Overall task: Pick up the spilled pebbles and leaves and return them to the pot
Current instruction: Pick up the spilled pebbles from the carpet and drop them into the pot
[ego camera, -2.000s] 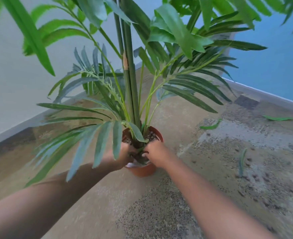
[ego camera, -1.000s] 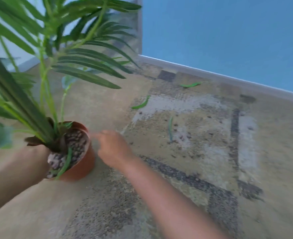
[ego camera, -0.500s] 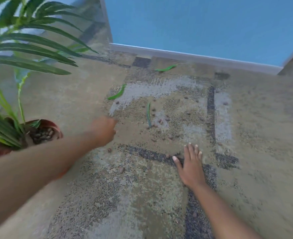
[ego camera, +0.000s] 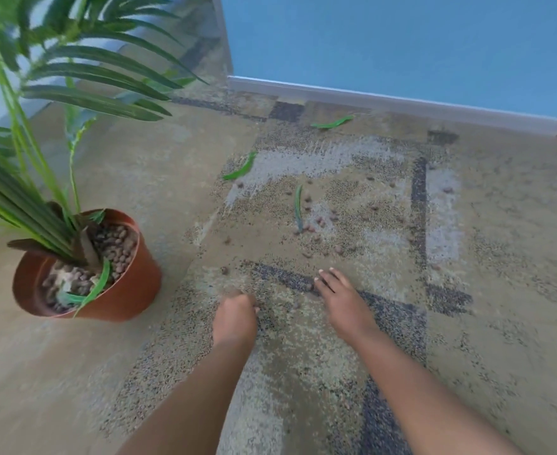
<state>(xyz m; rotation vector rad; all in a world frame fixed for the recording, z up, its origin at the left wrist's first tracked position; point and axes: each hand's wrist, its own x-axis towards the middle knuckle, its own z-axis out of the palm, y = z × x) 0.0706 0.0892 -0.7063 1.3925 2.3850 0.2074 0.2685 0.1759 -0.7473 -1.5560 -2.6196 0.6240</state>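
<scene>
A terracotta pot (ego camera: 133,290) with a palm plant stands on the carpet at the left, holding brown pebbles and a fallen leaf. Several brown pebbles (ego camera: 319,221) lie scattered on the patterned carpet ahead. Three green leaves lie there too: one (ego camera: 241,167) at mid-left, one (ego camera: 298,206) among the pebbles, one (ego camera: 333,122) near the skirting. My left hand (ego camera: 236,313) is curled knuckles-up on the carpet right of the pot, its fingertips hidden. My right hand (ego camera: 339,293) rests flat with fingers apart, and a pebble (ego camera: 309,286) sits at its thumb side.
A blue wall with a white skirting board (ego camera: 402,106) runs across the back. Palm fronds (ego camera: 90,100) hang over the left part of the floor. A single pebble (ego camera: 225,270) lies just ahead of my left hand.
Both hands left the pot and the view swung right. My left hand dropped closer onto the carpet and curled. My right hand stayed flat on the carpet by the pebbles.
</scene>
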